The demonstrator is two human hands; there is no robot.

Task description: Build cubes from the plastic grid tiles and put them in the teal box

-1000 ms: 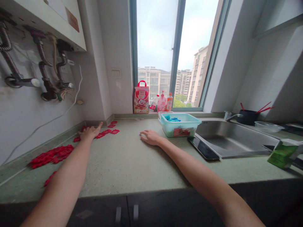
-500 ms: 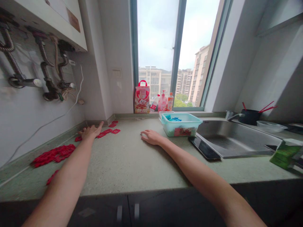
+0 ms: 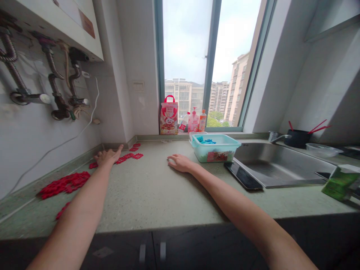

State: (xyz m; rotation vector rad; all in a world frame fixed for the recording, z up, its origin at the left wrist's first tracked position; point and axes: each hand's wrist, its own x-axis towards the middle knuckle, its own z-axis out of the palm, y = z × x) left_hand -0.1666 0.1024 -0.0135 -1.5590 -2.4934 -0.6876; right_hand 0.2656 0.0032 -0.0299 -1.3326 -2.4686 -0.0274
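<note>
My left hand (image 3: 107, 156) lies flat on the green countertop (image 3: 157, 191) near the back left corner, fingers stretched out over small red plastic pieces (image 3: 129, 155). More red pieces (image 3: 64, 184) are heaped along the left wall. My right hand (image 3: 180, 162) rests on the counter's middle, fingers loosely curled down, and I see nothing in it. Just right of it stands a teal plastic tub (image 3: 214, 147) with blue pieces inside.
A steel sink (image 3: 278, 165) lies to the right with a dark phone (image 3: 242, 175) on its near edge. A green carton (image 3: 339, 181) stands at far right. Bottles (image 3: 194, 120) and a red bag (image 3: 168, 115) line the windowsill. Pipes (image 3: 53, 90) hang on the left wall.
Both hands have stayed in place; only the view has shifted very slightly.
</note>
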